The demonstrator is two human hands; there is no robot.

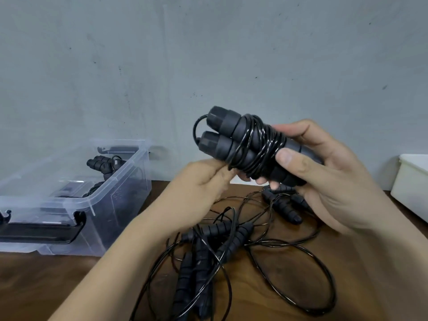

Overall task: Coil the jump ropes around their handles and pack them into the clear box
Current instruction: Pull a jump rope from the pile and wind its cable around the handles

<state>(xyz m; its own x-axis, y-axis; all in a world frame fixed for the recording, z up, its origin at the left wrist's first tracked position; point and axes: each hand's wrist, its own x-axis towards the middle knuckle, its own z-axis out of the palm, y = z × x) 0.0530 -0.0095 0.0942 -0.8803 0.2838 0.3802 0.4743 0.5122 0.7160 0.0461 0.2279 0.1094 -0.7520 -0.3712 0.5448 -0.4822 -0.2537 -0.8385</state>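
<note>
My right hand [324, 172] grips a pair of black jump rope handles [234, 137] held side by side in the air, with black cord wound several times around them. My left hand [206, 181] pinches the cord at the lower edge of the coil. On the wooden table [46, 286] below lies a tangle of loose black jump ropes [208, 246] with ribbed foam handles. The clear box [115, 195] stands at the left, open, with coiled black ropes [104, 163] inside.
A white plastic container [412, 186] sits at the table's right edge. A grey wall rises close behind the table. The clear box has black latch handles [46, 232] on its near side. Loose cord loops spread over the table's middle and right.
</note>
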